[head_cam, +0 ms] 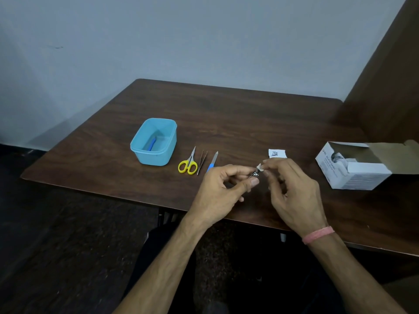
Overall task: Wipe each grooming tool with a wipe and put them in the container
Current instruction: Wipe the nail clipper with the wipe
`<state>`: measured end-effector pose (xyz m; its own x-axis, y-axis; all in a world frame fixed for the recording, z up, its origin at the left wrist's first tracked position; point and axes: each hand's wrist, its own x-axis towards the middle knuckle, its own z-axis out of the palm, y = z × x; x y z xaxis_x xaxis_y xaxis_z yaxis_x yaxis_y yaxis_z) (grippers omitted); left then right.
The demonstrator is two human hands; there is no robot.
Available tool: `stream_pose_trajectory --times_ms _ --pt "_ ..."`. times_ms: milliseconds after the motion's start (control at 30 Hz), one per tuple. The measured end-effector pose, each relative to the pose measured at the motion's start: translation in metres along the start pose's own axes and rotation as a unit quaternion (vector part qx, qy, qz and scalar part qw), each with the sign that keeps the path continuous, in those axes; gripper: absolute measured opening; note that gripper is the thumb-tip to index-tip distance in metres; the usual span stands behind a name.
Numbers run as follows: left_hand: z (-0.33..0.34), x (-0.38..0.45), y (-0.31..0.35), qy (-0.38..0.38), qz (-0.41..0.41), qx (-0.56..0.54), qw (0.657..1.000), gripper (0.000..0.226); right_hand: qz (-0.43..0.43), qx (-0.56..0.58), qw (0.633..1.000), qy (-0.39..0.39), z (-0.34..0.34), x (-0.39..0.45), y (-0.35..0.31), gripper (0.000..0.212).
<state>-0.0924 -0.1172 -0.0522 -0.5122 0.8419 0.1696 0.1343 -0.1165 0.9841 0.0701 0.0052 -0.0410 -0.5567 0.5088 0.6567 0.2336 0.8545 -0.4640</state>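
My left hand [223,185] pinches a small metal nail clipper [254,174] above the table's front edge. Against the clipper's tip my right hand [292,189] pinches a small white wipe [260,167]. A light blue container [154,141] stands at the left of the table with a blue-handled tool [152,144] lying inside. To its right lie yellow-handled scissors [188,163], thin metal tweezers [201,161] and a blue-handled nail file [213,160] side by side.
A torn wipe packet [277,153] lies just behind my hands. An open white box of wipes [353,168] stands at the right of the dark wooden table [226,114]. A wall runs behind, and a brown panel rises at the right.
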Motion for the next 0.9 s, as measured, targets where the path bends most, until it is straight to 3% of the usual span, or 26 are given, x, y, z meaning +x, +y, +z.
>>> stream_pose_trajectory --times_ms 167,367,533,733,900 --pt "0.002 -0.001 0.002 0.004 0.005 0.007 1.0 0.02 -0.009 -0.022 1.0 -0.004 0.001 0.0 0.001 0.017" --pt "0.002 -0.004 0.008 0.019 -0.001 0.0 1.0 0.023 0.06 -0.025 0.997 0.038 0.002 0.003 -0.001 0.016" --pt "0.0 -0.004 0.007 0.011 -0.009 0.006 1.0 0.02 -0.034 -0.02 0.999 0.004 0.001 -0.003 -0.007 0.013" --pt "-0.002 -0.001 0.007 0.007 0.001 -0.001 1.0 0.024 0.071 -0.029 0.996 0.037 0.003 0.005 0.001 0.011" --pt "0.0 -0.001 0.007 0.002 0.007 0.01 1.0 0.022 -0.005 -0.019 1.0 -0.01 0.001 -0.001 -0.007 0.015"
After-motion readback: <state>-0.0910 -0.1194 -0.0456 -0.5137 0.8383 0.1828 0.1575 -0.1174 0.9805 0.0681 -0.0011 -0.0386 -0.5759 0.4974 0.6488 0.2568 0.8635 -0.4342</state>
